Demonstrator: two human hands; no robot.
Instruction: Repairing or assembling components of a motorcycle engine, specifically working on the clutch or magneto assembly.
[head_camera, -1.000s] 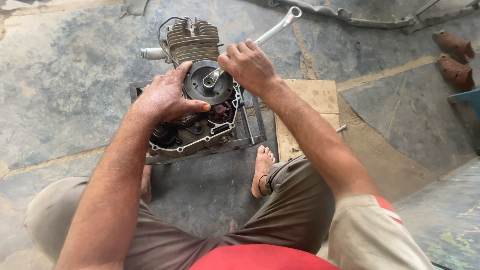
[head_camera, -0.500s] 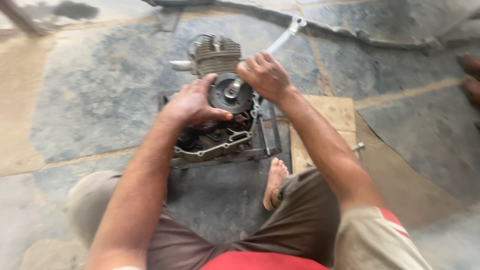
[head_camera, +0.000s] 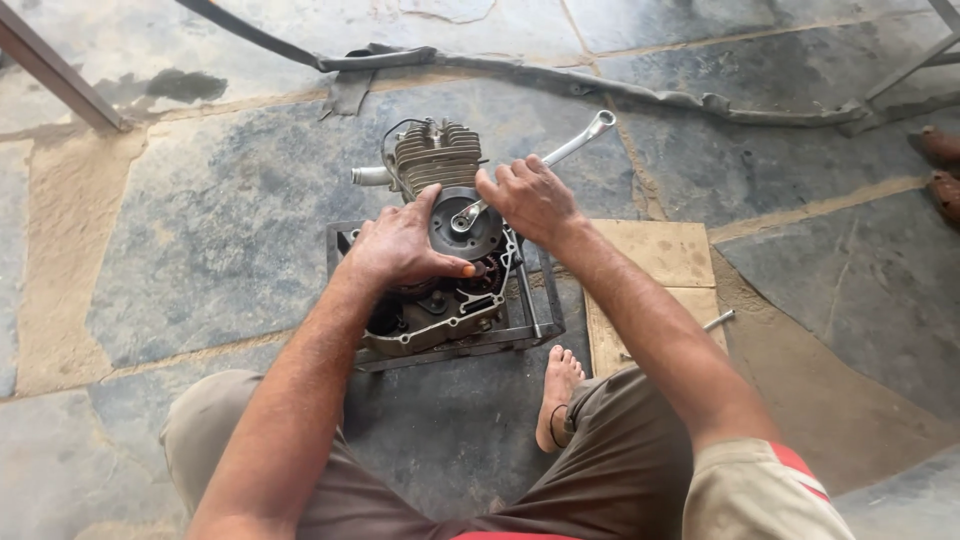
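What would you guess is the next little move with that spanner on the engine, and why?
Probably swing the spanner round: its ring end sits on the centre nut of the round dark disc, the right hand grips its handle, and the left hand braces the disc.
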